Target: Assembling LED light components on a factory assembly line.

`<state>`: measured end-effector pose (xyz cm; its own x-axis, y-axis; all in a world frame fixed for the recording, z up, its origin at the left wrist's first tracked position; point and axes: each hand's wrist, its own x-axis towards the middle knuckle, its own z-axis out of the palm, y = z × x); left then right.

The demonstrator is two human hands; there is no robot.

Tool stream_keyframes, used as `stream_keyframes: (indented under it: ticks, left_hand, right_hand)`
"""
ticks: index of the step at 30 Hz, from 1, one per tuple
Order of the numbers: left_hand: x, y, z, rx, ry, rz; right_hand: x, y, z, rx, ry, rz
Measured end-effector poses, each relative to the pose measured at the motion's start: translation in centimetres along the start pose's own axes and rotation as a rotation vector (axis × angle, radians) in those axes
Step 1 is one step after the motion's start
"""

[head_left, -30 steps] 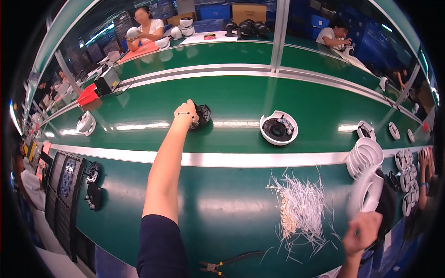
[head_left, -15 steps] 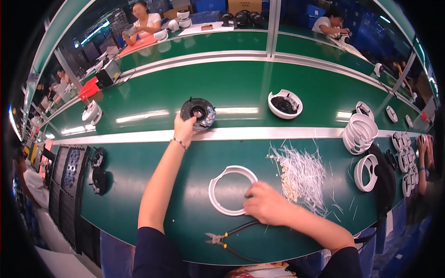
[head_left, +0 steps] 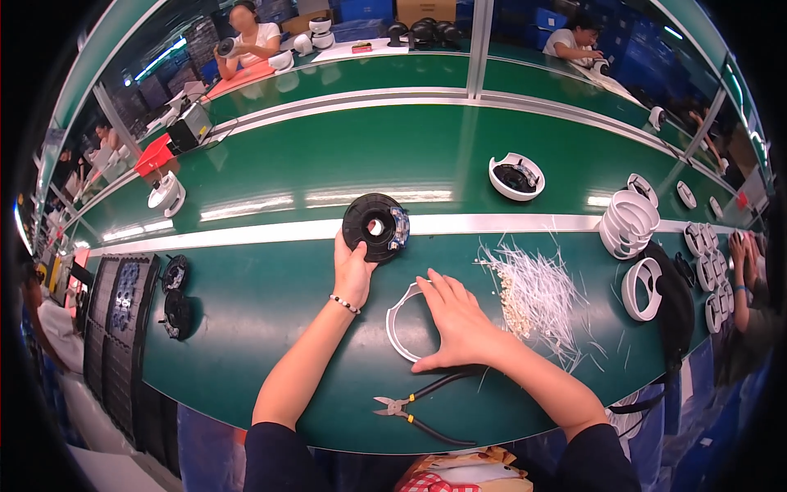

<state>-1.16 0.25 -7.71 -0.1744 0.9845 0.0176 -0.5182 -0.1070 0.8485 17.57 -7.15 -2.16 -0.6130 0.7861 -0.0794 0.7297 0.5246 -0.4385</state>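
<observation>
My left hand (head_left: 354, 269) grips the lower edge of a round black plastic base (head_left: 361, 215). The base has a hole in its middle and a small circuit board (head_left: 399, 227) along its right side. It is held up over the pale strip at the back of the bench. A white plastic ring (head_left: 395, 330) with a notched rim lies on the green surface. My right hand (head_left: 459, 324) is spread across the ring's right side, fingers at its far edge and thumb at its near edge, hiding much of it. Diagonal cutting pliers (head_left: 398, 406) lie open just nearer to me.
Right of my right hand lies a pile of white plastic strips (head_left: 545, 299) with small beige bits (head_left: 512, 307). Stacked white rings (head_left: 630, 225) stand farther right. A white housing (head_left: 516, 177) sits on the belt behind. Black trays (head_left: 119, 328) stand at left. Co-workers sit across and at far right.
My left hand has brought the black base nearer to me. My right hand has gone from the ring's right edge to a wide spread over it. The view has shifted slightly.
</observation>
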Motion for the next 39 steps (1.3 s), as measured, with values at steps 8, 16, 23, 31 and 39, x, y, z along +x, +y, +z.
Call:
stream_keyframes:
  ticks: [8, 16, 23, 31, 39]
  left_hand:
    - [-2.2, 0.3, 2.6, -0.064, -0.101, -0.103]
    - [-7.3, -2.7, 6.4, 0.090, -0.423, -0.084]
    - [-6.8, -0.7, 5.8, -0.305, -0.758, -0.639]
    - [-6.2, -0.9, 6.5, -0.347, -0.439, -0.750]
    - [-6.9, -0.7, 6.9, -0.359, -0.312, -0.687]
  right_hand:
    - [-1.7, 2.0, 0.1, 0.239, 0.300, -0.130]
    - [-2.8, 4.0, 0.4, 1.338, 0.789, 0.065]
    - [-3.5, 3.8, 1.5, 0.836, 0.750, 0.063]
    - [-3.8, 2.0, 1.5, 0.604, 0.705, 0.078]
    - [-3.8, 2.0, 1.1, 0.424, 0.676, -0.011]
